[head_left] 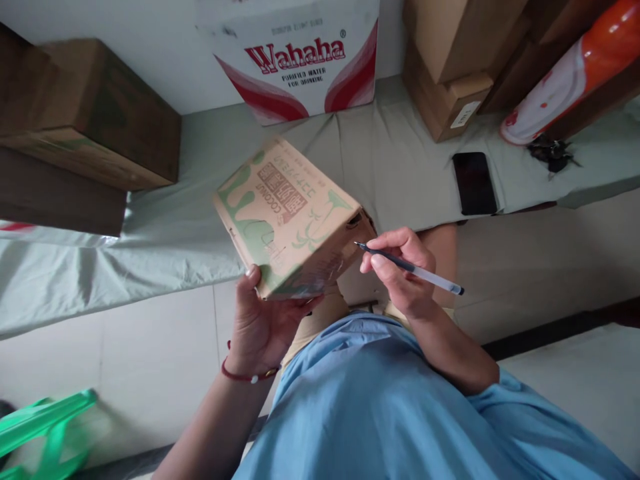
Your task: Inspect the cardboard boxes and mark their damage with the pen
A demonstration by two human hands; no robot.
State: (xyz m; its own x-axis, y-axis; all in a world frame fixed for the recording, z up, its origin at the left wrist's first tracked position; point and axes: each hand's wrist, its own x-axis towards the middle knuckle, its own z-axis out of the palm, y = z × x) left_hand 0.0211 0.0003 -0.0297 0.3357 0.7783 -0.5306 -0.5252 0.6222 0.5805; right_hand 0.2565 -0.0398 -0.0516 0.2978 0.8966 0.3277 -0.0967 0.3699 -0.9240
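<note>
A brown cardboard box point(295, 207) with green coconut and palm prints is tilted in front of my body, above the edge of the cloth-covered surface. My left hand point(267, 320) grips its near lower corner, the thumb on the printed face and the fingers underneath. Between the thumb and fingers of my right hand point(403, 267) is a pen point(415, 268) with a dark grip and clear barrel. Its uncapped tip points left, close to the box's right side; whether it touches the cardboard I cannot tell. A dark gap shows at the box's right corner.
Behind stands a white and red Wahaha carton point(305, 73). Brown boxes point(120, 120) are stacked at the left, with more cartons point(445, 100) at the right. A black phone point(475, 183) lies near the cloth edge, by an orange and white bottle point(565, 80). Green plastic point(50, 427) is lower left.
</note>
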